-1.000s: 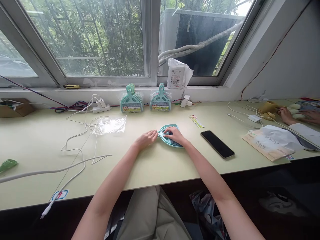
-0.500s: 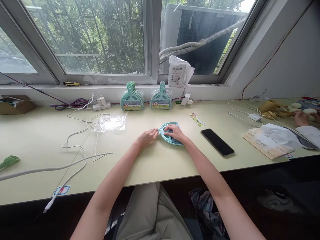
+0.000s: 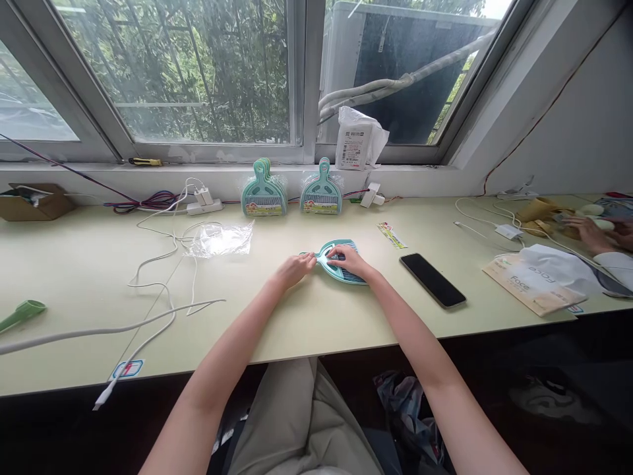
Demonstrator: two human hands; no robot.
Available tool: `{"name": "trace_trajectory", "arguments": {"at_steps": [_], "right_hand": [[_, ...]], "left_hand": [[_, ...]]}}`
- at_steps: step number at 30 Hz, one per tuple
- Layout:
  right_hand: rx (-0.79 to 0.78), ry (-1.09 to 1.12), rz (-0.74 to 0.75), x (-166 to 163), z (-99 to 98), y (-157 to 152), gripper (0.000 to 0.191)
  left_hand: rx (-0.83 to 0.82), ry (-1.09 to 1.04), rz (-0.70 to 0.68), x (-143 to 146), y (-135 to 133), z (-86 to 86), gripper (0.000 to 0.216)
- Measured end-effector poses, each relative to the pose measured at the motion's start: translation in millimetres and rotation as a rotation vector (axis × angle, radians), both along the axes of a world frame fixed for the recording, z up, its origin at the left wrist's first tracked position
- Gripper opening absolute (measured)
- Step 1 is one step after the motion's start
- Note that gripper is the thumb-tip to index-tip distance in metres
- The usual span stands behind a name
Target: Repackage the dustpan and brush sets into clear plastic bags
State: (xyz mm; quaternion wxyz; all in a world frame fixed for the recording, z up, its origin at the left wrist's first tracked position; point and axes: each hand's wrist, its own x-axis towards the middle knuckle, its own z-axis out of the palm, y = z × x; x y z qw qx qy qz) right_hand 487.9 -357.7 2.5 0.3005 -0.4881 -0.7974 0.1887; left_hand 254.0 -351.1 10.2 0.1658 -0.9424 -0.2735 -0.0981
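A small teal dustpan with a brush set in it lies flat on the pale green table in front of me. My left hand pinches the handle end at its left. My right hand rests on top of the pan with its fingers curled over the brush bristles. Two packaged stacks of the same teal dustpan sets lean upright against the wall below the window. An empty clear plastic bag lies to the left of my hands.
A black phone lies right of my hands, a printed label strip beyond it. White cables and chargers sprawl at left. A white bag on a "Face" pack sits right. Another person's hands work at far right.
My left hand has closed from lying flat beside the handle to pinching it. The right hand stays on the pan. The other person's hands at far right have shifted.
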Motion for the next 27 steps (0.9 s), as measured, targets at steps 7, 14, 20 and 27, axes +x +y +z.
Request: {"name": "trace_trajectory", "arguments": {"at_steps": [7, 14, 20, 27], "right_hand": [[0.079, -0.264, -0.161, -3, 8.8, -13, 0.018], [0.144, -0.145, -0.23, -10, 18.4, -18, 0.018], [0.187, 0.011, -0.422, -26, 20.1, -27, 0.023], [0.232, 0.064, -0.485, -39, 23.2, -32, 0.033]], "left_hand": [[0.027, -0.148, -0.073, -4, 5, -2.8, 0.03], [-0.056, -0.549, 0.027, -8, 7, 3.6, 0.036], [-0.982, -1.115, 0.078, 12, -5, 14.0, 0.054], [-1.412, -1.206, 0.073, 28, -26, 7.6, 0.078]]}}
